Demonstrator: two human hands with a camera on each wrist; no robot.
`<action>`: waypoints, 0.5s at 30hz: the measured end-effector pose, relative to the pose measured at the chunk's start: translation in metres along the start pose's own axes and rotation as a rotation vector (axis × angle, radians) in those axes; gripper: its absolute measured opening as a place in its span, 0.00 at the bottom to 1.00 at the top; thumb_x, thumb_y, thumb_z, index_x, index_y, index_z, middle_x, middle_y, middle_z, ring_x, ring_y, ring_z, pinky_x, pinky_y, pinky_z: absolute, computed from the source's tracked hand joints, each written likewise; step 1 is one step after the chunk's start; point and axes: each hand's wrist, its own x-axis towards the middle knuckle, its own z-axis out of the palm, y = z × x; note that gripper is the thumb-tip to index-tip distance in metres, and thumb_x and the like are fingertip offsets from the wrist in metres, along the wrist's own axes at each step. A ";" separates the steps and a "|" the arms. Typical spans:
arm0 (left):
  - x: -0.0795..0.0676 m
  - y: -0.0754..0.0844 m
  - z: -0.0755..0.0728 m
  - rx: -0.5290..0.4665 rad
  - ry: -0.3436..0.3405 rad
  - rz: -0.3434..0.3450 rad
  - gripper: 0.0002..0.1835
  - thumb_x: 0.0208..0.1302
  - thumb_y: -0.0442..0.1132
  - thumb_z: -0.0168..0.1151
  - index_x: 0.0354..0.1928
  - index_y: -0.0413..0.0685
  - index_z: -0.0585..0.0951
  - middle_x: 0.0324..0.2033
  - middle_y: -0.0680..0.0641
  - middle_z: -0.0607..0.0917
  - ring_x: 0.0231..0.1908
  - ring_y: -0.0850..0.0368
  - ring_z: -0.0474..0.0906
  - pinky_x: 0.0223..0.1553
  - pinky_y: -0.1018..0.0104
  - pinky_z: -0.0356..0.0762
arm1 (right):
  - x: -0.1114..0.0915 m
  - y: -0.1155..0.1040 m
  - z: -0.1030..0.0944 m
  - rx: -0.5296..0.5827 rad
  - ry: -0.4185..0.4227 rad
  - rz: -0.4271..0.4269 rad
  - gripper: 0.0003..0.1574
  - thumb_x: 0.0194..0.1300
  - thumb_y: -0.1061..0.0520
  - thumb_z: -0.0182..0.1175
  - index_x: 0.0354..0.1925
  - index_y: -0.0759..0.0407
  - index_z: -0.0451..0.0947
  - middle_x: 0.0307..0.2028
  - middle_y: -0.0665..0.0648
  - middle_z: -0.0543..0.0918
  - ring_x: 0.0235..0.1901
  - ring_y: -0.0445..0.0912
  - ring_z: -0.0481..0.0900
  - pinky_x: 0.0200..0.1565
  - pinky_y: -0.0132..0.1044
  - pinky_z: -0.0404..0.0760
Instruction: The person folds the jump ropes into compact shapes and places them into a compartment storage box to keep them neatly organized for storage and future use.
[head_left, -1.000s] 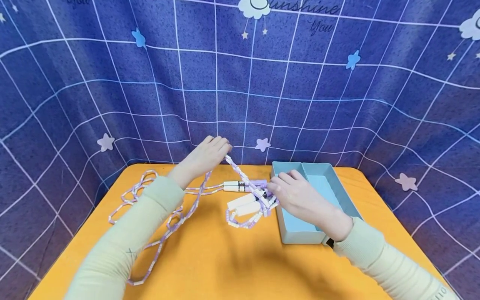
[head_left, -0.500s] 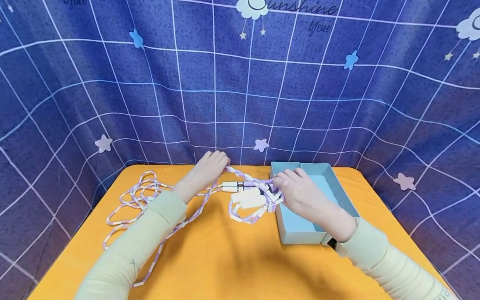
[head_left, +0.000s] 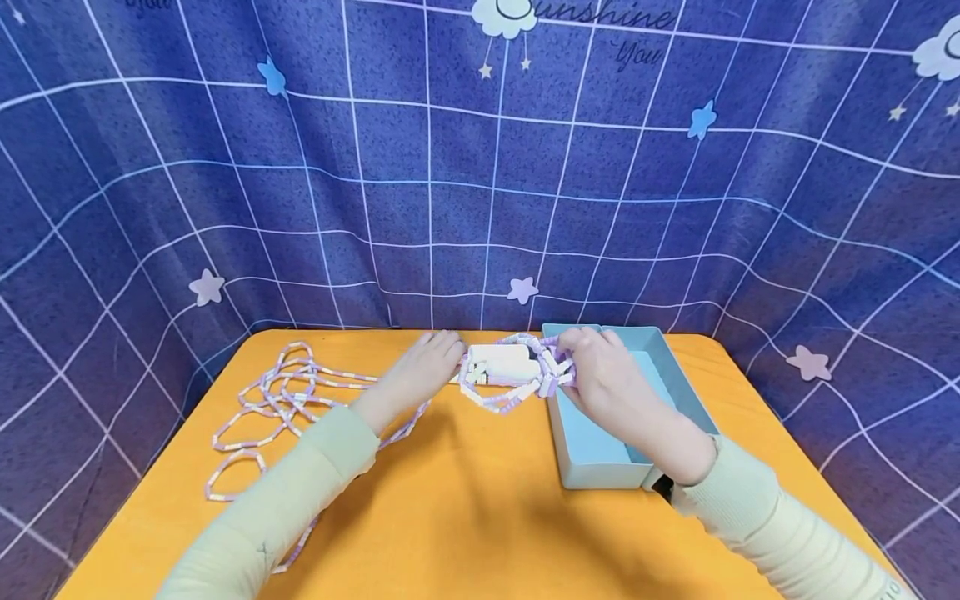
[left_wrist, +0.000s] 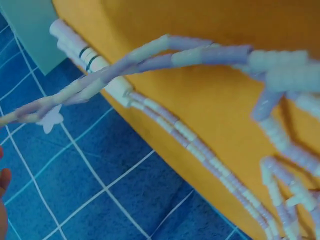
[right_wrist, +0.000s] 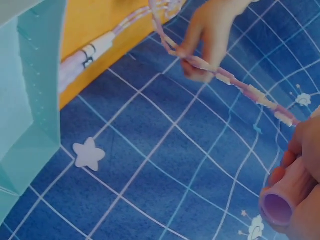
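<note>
My right hand (head_left: 611, 383) grips the purple ends of two white jump rope handles (head_left: 501, 357), held over the table. Purple-and-white beaded rope is wound round them near my fingers, and a loop (head_left: 498, 404) hangs off the side. My left hand (head_left: 422, 373) pinches the doubled strand of that same beaded rope (right_wrist: 250, 92), which stretches across to the right hand. Behind the held bundle, a second jump rope's white-and-purple handles (left_wrist: 92, 60) lie on the table, with its beaded strands (left_wrist: 200, 155) running to the left.
A light blue box (head_left: 600, 479) with two compartments stands under and behind my right hand. Loose beaded rope coils (head_left: 273, 408) spread over the left of the yellow table (head_left: 465, 525). A dark blue curtain (head_left: 465, 208) hangs close along the back and sides.
My left hand has come down toward the table while keeping the rope. The handles in my right hand have swung up and back, covering most of the handles on the table in the head view.
</note>
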 end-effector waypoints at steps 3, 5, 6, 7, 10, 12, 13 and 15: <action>-0.006 0.005 0.002 0.006 -0.028 0.004 0.06 0.66 0.39 0.53 0.41 0.45 0.72 0.39 0.48 0.73 0.42 0.53 0.70 0.41 0.62 0.66 | 0.004 0.000 -0.003 -0.003 0.039 0.036 0.20 0.54 0.66 0.55 0.45 0.67 0.60 0.35 0.60 0.72 0.29 0.53 0.72 0.30 0.43 0.65; -0.009 0.008 0.003 -0.004 -0.026 -0.006 0.06 0.66 0.42 0.53 0.38 0.46 0.72 0.37 0.49 0.73 0.40 0.53 0.70 0.40 0.62 0.66 | 0.007 -0.001 -0.005 -0.011 0.054 0.055 0.18 0.57 0.65 0.53 0.45 0.67 0.60 0.34 0.60 0.72 0.26 0.52 0.71 0.28 0.43 0.65; -0.011 0.010 0.003 -0.020 -0.023 -0.013 0.07 0.66 0.42 0.54 0.38 0.47 0.72 0.37 0.49 0.74 0.39 0.53 0.70 0.40 0.62 0.66 | 0.008 -0.001 -0.006 -0.017 0.056 0.063 0.17 0.58 0.65 0.52 0.44 0.67 0.60 0.34 0.60 0.72 0.25 0.52 0.70 0.28 0.43 0.65; -0.012 0.013 0.002 -0.035 -0.015 -0.015 0.07 0.66 0.42 0.55 0.37 0.47 0.72 0.36 0.49 0.74 0.39 0.53 0.70 0.39 0.62 0.67 | 0.009 -0.001 -0.007 -0.020 0.054 0.069 0.17 0.58 0.65 0.52 0.44 0.67 0.60 0.34 0.60 0.72 0.25 0.52 0.70 0.27 0.43 0.65; -0.014 0.022 -0.001 -0.075 -0.001 -0.017 0.06 0.66 0.42 0.55 0.36 0.47 0.72 0.35 0.50 0.74 0.39 0.53 0.71 0.39 0.62 0.67 | 0.011 -0.002 -0.009 -0.029 0.034 0.100 0.20 0.55 0.67 0.55 0.45 0.67 0.60 0.33 0.60 0.74 0.24 0.51 0.68 0.27 0.42 0.64; -0.015 0.028 -0.003 -0.085 -0.002 -0.001 0.06 0.67 0.41 0.54 0.37 0.47 0.72 0.35 0.50 0.74 0.40 0.53 0.72 0.40 0.62 0.67 | 0.011 -0.002 -0.009 -0.037 0.020 0.128 0.23 0.52 0.68 0.58 0.45 0.66 0.60 0.33 0.61 0.75 0.23 0.51 0.67 0.27 0.42 0.64; -0.015 0.031 -0.004 -0.085 -0.003 0.011 0.06 0.67 0.41 0.53 0.37 0.47 0.72 0.35 0.50 0.74 0.40 0.53 0.72 0.40 0.61 0.67 | 0.012 -0.002 -0.009 -0.040 0.014 0.142 0.25 0.52 0.69 0.59 0.46 0.66 0.59 0.33 0.61 0.75 0.23 0.51 0.67 0.28 0.42 0.64; -0.016 0.037 -0.006 -0.068 -0.005 0.037 0.05 0.68 0.41 0.51 0.38 0.47 0.72 0.35 0.50 0.74 0.39 0.53 0.71 0.40 0.61 0.67 | 0.013 -0.003 -0.009 -0.045 0.012 0.164 0.26 0.51 0.69 0.60 0.46 0.66 0.58 0.32 0.61 0.75 0.22 0.50 0.66 0.27 0.42 0.63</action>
